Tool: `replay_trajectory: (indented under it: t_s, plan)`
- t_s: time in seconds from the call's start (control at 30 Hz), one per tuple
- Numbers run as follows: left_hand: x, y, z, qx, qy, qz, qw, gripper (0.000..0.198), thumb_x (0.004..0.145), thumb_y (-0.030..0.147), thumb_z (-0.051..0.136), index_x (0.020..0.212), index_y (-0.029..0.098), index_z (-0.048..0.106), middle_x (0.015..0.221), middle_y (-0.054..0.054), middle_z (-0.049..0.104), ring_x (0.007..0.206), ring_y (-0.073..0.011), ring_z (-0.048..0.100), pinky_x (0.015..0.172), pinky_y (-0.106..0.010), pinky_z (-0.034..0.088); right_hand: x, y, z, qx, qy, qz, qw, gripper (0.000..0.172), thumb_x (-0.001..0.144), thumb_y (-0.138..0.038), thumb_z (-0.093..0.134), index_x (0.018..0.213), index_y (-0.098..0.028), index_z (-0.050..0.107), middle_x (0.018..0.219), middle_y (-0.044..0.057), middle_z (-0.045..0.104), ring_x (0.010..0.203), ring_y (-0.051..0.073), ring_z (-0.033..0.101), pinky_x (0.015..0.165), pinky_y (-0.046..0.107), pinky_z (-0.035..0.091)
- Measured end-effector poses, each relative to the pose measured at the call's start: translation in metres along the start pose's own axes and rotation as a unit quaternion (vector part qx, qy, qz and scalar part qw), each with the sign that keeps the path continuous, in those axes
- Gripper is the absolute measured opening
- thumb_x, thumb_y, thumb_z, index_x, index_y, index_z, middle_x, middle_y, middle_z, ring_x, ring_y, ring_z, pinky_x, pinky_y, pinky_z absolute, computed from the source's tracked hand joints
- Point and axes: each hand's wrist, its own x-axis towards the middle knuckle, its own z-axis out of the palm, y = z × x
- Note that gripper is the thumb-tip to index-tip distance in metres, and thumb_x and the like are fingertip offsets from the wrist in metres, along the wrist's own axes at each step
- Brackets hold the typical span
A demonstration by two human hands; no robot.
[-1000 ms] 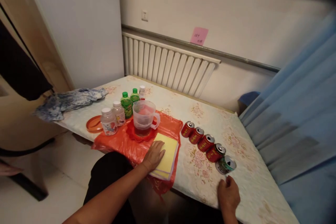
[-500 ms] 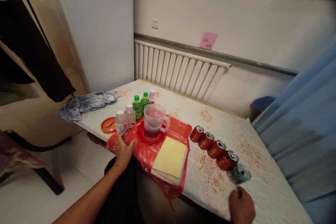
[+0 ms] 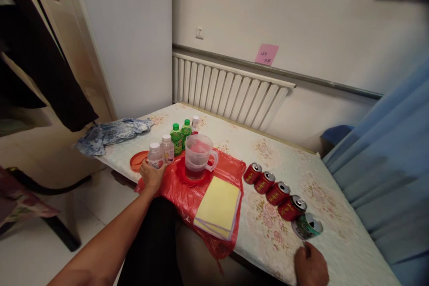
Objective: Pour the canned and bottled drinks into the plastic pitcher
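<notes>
My left hand [image 3: 152, 178] is closed around the lower part of a clear plastic bottle [image 3: 156, 154] with a white cap, which stands upright at the left end of a row. Behind it stand a similar white-capped bottle [image 3: 167, 149], two green-capped bottles [image 3: 176, 139] and one more white-capped bottle [image 3: 195, 124]. A clear measuring jug [image 3: 197, 156] with some dark liquid sits on a red scalloped dish [image 3: 181, 176]. Curled like a fist, my right hand [image 3: 311, 264] rests at the table's front edge, just below a green can [image 3: 306, 226]; its inside is hidden.
Several red cans [image 3: 277, 193] form a diagonal row with the green can. Yellow sheets [image 3: 217, 205] lie on a red plastic bag [image 3: 231, 163]. An orange lid [image 3: 137, 161] and blue patterned cloth [image 3: 120, 134] lie left on the flowered tablecloth [image 3: 268, 250]. A radiator [image 3: 228, 89] stands behind.
My left hand has moved up and left and closed on the nearest white-capped bottle. My right hand stays by the green can. The view has shifted slightly.
</notes>
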Motion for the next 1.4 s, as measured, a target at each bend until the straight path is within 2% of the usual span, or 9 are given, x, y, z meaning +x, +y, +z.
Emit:
replay_trajectory:
  t_s: [0.33,0.57,0.8,0.97,1.07,1.13,1.23,1.33,1.4]
  plan:
    - [0.012,-0.002,0.006,-0.006,-0.033,-0.043,0.998,0.065,0.062,0.046,0.077,0.112,0.014,0.05,0.109,-0.015,0.064,0.103,-0.0342,0.063,0.083,-0.042,0.052,-0.001,-0.002,-0.001,-0.008,0.004,-0.01,1.0,0.044,0.081,-0.034,0.038,0.105,-0.01,0.067,0.104,0.021,0.068,0.097,0.035,0.062,0.083,0.042,0.047]
    - [0.003,0.007,-0.018,-0.012,-0.06,-0.056,0.997,0.058,0.064,0.046,0.074,0.108,0.016,0.05,0.108,-0.013,0.065,0.099,-0.0305,0.065,0.08,-0.039,0.052,-0.003,-0.004,-0.003,-0.007,0.013,-0.01,1.0,0.043,0.081,-0.034,0.039,0.104,-0.011,0.067,0.103,0.02,0.068,0.096,0.035,0.061,0.082,0.042,0.046]
    - [-0.039,0.025,-0.054,-0.025,-0.102,-0.067,0.992,0.056,0.062,0.049,0.073,0.102,0.018,0.05,0.098,-0.008,0.066,0.09,-0.0284,0.065,0.076,-0.038,0.052,-0.005,-0.005,-0.006,0.01,-0.007,0.014,1.0,0.051,0.08,-0.038,0.038,0.109,-0.008,0.067,0.108,0.021,0.068,0.101,0.036,0.062,0.085,0.043,0.047]
    - [-0.091,0.049,-0.074,-0.109,-0.177,-0.042,0.977,0.05,0.064,0.048,0.07,0.1,0.017,0.053,0.091,-0.005,0.066,0.081,-0.0235,0.066,0.073,-0.036,0.053,-0.007,-0.01,-0.01,0.089,-0.01,0.112,0.99,0.049,0.075,-0.042,0.042,0.106,-0.014,0.069,0.103,0.019,0.071,0.096,0.036,0.065,0.083,0.043,0.049]
    - [-0.123,0.068,-0.082,-0.21,-0.238,-0.042,0.947,0.053,0.062,0.044,0.073,0.104,0.017,0.054,0.094,-0.005,0.067,0.084,-0.0236,0.066,0.077,-0.037,0.054,-0.015,-0.036,-0.015,0.177,-0.016,0.158,0.971,0.048,0.071,-0.049,0.048,0.098,-0.016,0.07,0.092,0.015,0.073,0.088,0.036,0.067,0.08,0.043,0.05]
    - [-0.142,0.08,-0.084,-0.25,-0.272,-0.054,0.928,0.054,0.061,0.041,0.075,0.104,0.017,0.054,0.095,-0.005,0.068,0.085,-0.0239,0.066,0.079,-0.037,0.054,-0.026,-0.069,-0.022,0.275,-0.056,0.135,0.95,0.047,0.066,-0.053,0.056,0.092,-0.016,0.07,0.088,0.013,0.074,0.086,0.033,0.068,0.079,0.042,0.052]
    - [-0.168,0.097,-0.083,-0.281,-0.324,-0.073,0.901,0.052,0.06,0.039,0.075,0.101,0.017,0.053,0.092,-0.005,0.067,0.083,-0.0242,0.066,0.077,-0.037,0.054,-0.05,-0.132,-0.038,0.427,-0.181,0.057,0.884,0.048,0.065,-0.051,0.065,0.096,-0.015,0.068,0.084,0.01,0.074,0.078,0.029,0.07,0.076,0.04,0.055]
    - [-0.19,0.111,-0.081,-0.312,-0.377,-0.077,0.869,0.049,0.061,0.038,0.073,0.1,0.017,0.051,0.089,-0.003,0.066,0.083,-0.0235,0.065,0.076,-0.036,0.054,-0.076,-0.191,-0.057,0.483,-0.237,-0.058,0.841,0.047,0.069,-0.036,0.068,0.112,-0.018,0.066,0.103,0.011,0.074,0.095,0.027,0.069,0.085,0.039,0.054]
    - [-0.205,0.117,-0.08,-0.32,-0.413,-0.074,0.849,0.048,0.062,0.036,0.073,0.101,0.018,0.05,0.088,-0.002,0.066,0.082,-0.0226,0.065,0.075,-0.035,0.054,-0.089,-0.219,-0.067,0.486,-0.255,-0.119,0.827,0.059,0.065,-0.024,0.072,0.123,-0.02,0.062,0.119,0.011,0.069,0.109,0.027,0.064,0.092,0.039,0.052]
